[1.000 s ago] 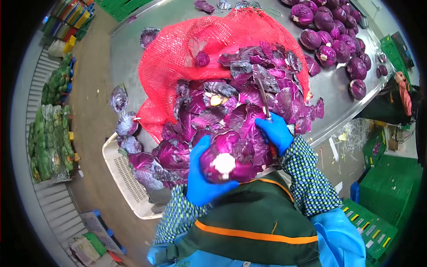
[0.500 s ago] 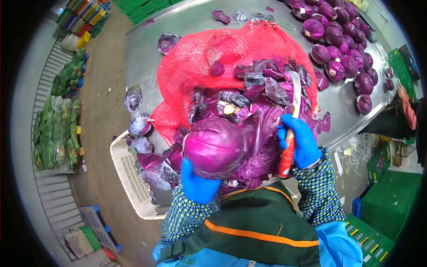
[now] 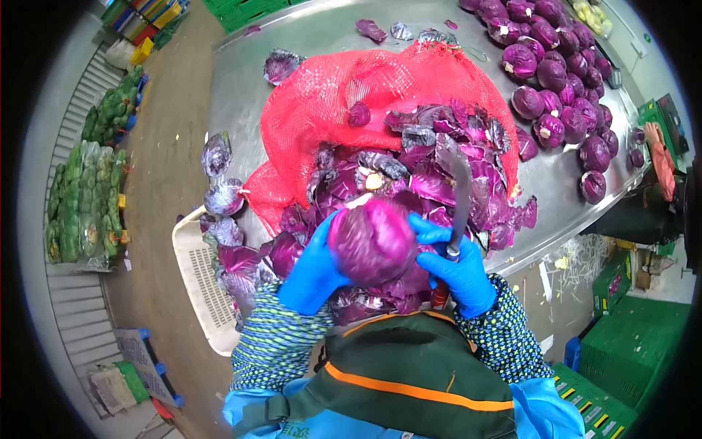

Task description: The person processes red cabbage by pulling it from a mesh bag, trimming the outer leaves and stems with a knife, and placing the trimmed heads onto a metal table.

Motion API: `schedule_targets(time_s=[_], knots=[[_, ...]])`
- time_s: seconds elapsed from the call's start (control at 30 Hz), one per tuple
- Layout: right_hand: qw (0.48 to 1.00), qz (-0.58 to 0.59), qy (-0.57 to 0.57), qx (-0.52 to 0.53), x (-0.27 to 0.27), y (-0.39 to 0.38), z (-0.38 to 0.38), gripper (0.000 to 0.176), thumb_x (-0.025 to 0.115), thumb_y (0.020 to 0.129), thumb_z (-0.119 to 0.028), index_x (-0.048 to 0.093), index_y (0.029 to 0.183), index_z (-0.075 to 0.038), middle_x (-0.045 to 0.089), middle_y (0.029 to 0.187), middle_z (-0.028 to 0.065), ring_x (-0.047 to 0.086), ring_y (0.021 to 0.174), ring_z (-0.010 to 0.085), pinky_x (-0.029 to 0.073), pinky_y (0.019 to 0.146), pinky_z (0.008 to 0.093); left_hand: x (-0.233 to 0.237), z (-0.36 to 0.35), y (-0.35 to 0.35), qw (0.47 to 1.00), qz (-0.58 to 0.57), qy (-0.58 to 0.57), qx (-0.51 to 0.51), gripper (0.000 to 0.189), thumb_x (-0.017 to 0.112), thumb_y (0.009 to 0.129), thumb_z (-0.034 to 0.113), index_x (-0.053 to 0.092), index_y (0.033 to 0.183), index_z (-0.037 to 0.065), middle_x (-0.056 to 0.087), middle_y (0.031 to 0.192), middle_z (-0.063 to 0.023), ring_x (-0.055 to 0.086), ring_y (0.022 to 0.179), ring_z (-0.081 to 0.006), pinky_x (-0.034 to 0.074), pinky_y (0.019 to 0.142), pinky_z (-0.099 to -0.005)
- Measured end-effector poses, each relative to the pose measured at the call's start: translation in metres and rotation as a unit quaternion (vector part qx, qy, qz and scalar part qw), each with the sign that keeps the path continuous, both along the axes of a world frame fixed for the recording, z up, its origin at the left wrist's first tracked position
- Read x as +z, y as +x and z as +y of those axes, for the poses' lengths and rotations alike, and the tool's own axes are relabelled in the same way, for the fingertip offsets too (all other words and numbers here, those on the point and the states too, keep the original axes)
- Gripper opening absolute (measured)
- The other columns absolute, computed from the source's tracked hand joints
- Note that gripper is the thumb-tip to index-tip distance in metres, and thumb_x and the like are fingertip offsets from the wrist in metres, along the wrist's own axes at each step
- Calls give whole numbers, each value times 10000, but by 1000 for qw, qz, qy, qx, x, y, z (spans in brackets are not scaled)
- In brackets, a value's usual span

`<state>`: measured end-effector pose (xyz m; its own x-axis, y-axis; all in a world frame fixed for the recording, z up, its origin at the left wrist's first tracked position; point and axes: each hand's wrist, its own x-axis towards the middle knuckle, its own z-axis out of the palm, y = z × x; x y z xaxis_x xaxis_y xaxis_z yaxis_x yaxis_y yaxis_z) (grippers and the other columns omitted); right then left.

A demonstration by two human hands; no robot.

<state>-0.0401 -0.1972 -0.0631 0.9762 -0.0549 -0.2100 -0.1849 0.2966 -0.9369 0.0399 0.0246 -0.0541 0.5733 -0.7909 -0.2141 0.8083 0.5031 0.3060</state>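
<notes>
A red cabbage [image 3: 371, 241] is held just before the red net sack [image 3: 329, 102], between both hands: the left hand [image 3: 311, 267] is clasped on its side, the right hand [image 3: 457, 267] is closed around a knife [image 3: 461, 190], blade pointed toward the sack.

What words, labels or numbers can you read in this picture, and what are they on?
None can be read.
On the green crate: stickers, too small.
On the garment, bottom edge: lettering, blurred and cut off.
On the boxes on the floor: print, too small.
The red cabbage, knife, left hand and right hand bear no text.
</notes>
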Motion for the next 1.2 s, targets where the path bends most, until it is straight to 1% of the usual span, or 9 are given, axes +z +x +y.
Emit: schedule_targets(time_s=[0.07, 0.1, 0.13, 0.27, 0.83, 0.93, 0.97, 1.07, 1.2], knots=[[988, 154, -2, -31, -9, -3, -7, 451, 648, 852, -169, 455, 1244, -57, 561, 1216, 100, 595, 995, 138, 458, 536, 207, -20, -14, -10, 870, -309, 385, -1, 938, 806, 674, 359, 264, 1377, 57, 293, 1427, -183, 374, 1276, -349, 378, 1015, -454], [979, 184, 8, -89, -6, 1, -9, 416, 627, 870, -174, 453, 1231, -64, 592, 1121, 64, 607, 922, 131, 451, 516, 208, -36, -19, -16, 832, -372, 412, 8, 968, 872, 576, 210, 310, 1349, 61, 281, 1429, -196, 336, 1303, -342, 322, 1056, -419], [980, 162, -29, -108, -16, -3, -15, 405, 601, 878, -142, 438, 1241, -64, 578, 1043, 40, 582, 883, 114, 450, 517, 203, -60, -20, -20, 692, -567, 445, 25, 938, 855, 570, 211, 341, 1344, 83, 251, 1430, -221, 268, 1332, -357, 240, 1092, -451], [929, -97, -349, -78, -25, -28, -20, 458, 533, 875, -20, 437, 1321, -62, 532, 959, 60, 532, 803, 165, 446, 748, 276, -64, -26, -49, 565, -629, 532, 46, 977, 852, 552, 235, 316, 1356, 85, 174, 1434, -234, 186, 1344, -396, 195, 1100, -481], [835, -60, -543, 61, -50, -22, -3, 517, 544, 863, -127, 443, 1334, -314, 550, 841, 121, 589, 700, 294, 483, 576, 401, -69, -51, -59, 548, -571, 597, 132, 969, 868, 552, 250, 326, 1329, 45, 291, 1356, -233, 297, 1254, -384, 269, 1041, -473], [879, -49, -473, -31, -61, 21, -40, 526, 511, 920, -195, 318, 1407, -144, 576, 995, 243, 602, 869, 368, 490, 707, 417, -76, -45, -76, 529, -619, 566, 126, 956, 870, 540, 235, 343, 1315, 50, 293, 1370, -227, 285, 1287, -371, 249, 1068, -467], [939, 105, -328, 12, -26, 24, -36, 624, 556, 903, -299, 285, 1403, -41, 539, 1146, 283, 589, 1011, 336, 476, 808, 393, -74, -43, -77, 536, -610, 569, 127, 952, 871, 539, 237, 349, 1315, 55, 297, 1372, -223, 287, 1289, -370, 253, 1067, -469], [912, 62, -397, 79, -32, 6, -6, 746, 639, 839, -365, 285, 1400, -23, 544, 1157, 287, 591, 1039, 304, 462, 853, 387, -68, -37, -64, 568, -590, 560, 123, 941, 872, 544, 240, 361, 1316, 72, 309, 1376, -205, 299, 1286, -369, 265, 1062, -468], [931, 51, -355, -75, -78, 21, -10, 277, 696, 793, -230, 629, 930, 1, 647, 789, 123, 627, 709, 244, 487, 661, 322, -46, -10, -53, 643, -571, 506, 70, 940, 881, 538, 181, 355, 1310, 74, 296, 1398, -193, 299, 1313, -327, 264, 1083, -441]])
